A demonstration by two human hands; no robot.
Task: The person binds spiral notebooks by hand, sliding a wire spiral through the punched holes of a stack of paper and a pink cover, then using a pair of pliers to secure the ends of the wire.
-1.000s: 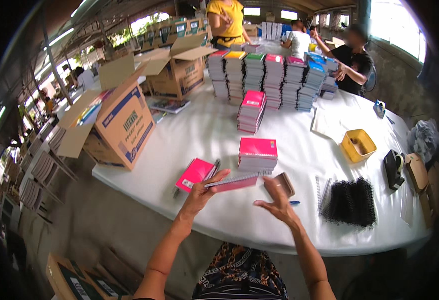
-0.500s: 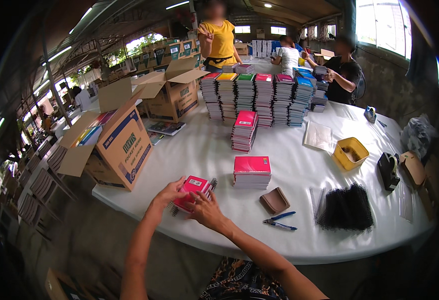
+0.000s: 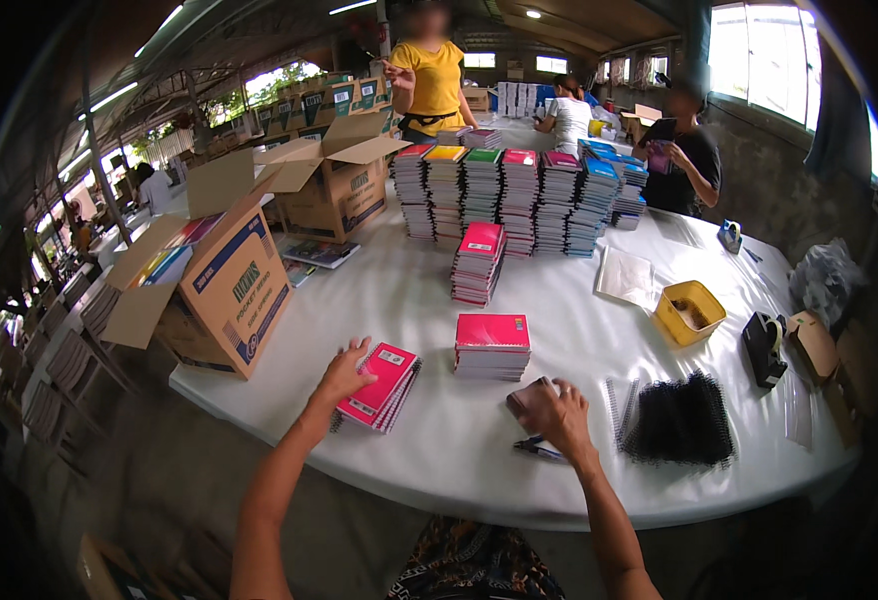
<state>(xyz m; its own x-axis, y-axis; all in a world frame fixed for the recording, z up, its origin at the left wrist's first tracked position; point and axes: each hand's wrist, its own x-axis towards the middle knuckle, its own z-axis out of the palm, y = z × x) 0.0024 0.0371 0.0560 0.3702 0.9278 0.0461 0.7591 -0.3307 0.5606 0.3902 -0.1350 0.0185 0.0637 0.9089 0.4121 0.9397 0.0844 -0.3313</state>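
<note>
My left hand (image 3: 347, 374) is open, fingers spread, at the left edge of a small pile of pink spiral notebooks (image 3: 387, 378) near the front of the table. Slightly blurred, my right hand (image 3: 562, 416) reaches over a small brown block-like holder (image 3: 529, 397); whether its fingers grip this is unclear. Blue-handled pliers (image 3: 537, 448) lie just below that hand, partly covered by it. A neat pink notebook stack (image 3: 493, 347) stands between my hands, with a taller pink stack (image 3: 479, 262) behind it.
An open carton (image 3: 229, 292) of notebooks stands left, another open carton (image 3: 336, 195) behind it. Tall notebook stacks (image 3: 519, 200) line the back. Black spiral coils (image 3: 681, 420), a yellow tub (image 3: 691, 313) and a tape dispenser (image 3: 765, 348) lie right. Co-workers are across the table.
My right hand has left the pink notebooks and moved right to the brown holder. My left hand stays by the notebooks, which now lie more squarely piled. The view has shifted slightly.
</note>
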